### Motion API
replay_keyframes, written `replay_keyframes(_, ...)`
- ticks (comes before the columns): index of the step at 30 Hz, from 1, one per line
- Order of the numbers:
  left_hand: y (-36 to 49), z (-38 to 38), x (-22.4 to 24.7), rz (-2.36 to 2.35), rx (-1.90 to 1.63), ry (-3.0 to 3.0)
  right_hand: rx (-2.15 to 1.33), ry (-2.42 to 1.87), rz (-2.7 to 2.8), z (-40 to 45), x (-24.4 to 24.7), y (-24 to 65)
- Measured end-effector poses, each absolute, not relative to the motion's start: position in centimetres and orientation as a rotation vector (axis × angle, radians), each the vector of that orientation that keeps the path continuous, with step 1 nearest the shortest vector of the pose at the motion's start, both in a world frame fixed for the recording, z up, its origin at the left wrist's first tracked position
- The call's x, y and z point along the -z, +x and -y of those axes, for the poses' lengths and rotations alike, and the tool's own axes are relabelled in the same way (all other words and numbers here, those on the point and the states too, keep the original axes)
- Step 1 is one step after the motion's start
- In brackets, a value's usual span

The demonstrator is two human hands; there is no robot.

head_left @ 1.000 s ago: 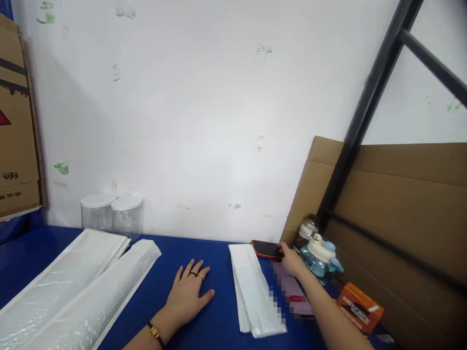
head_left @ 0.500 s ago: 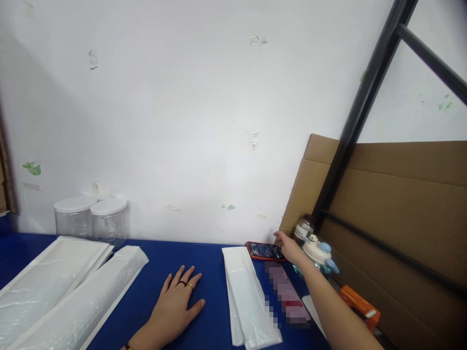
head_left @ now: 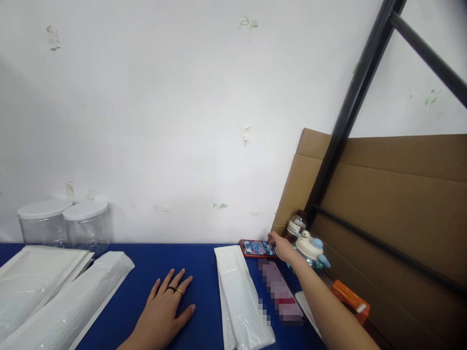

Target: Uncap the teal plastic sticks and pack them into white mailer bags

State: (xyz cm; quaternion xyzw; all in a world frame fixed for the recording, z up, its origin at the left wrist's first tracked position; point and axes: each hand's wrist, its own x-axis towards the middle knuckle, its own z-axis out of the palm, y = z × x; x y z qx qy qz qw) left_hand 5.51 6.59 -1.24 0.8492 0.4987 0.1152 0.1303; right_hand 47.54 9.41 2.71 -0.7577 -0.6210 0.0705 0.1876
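Note:
My left hand point(head_left: 162, 311) lies flat on the blue table point(head_left: 153, 260), fingers spread, two rings on it. Nothing is under its fingers except the tabletop. At the back of the table my right hand point(head_left: 281, 246) reaches to the right end of a phone point(head_left: 257, 248) in a red-orange case with a lit screen. Its fingers are partly bent over that end and do not grip the phone. Between the hands lies a folded white plastic packet point(head_left: 239, 296). A blurred pinkish flat item point(head_left: 279, 289) sits below the phone, beside my right forearm.
Two clear jars point(head_left: 87, 226) with white lids and some white packets point(head_left: 73, 301) are at left. Near my right forearm stand a brown-capped bottle point(head_left: 296, 224), a cream-topped container point(head_left: 309, 248) and an orange object point(head_left: 350, 296). Cardboard point(head_left: 394, 194) and a black metal frame point(head_left: 341, 116) border the right side.
The view has turned slightly right, so everything sits further left. My right fingers have come down closer to the phone, whose screen looks brighter. My left hand stays flat.

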Motion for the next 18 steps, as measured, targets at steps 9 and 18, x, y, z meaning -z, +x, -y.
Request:
replay_keyframes(9, 5.5, -6.5, 1.4, -1.440, -0.354, 2.468, -0.181, -2.201, 1.726, -9.3, -1.6, 46.8)
replay_keyframes(18, 5.4, -6.4, 1.4, -1.436, -0.370, 2.470, -0.167, -2.234, 1.692, -9.7, -1.9, 46.0)
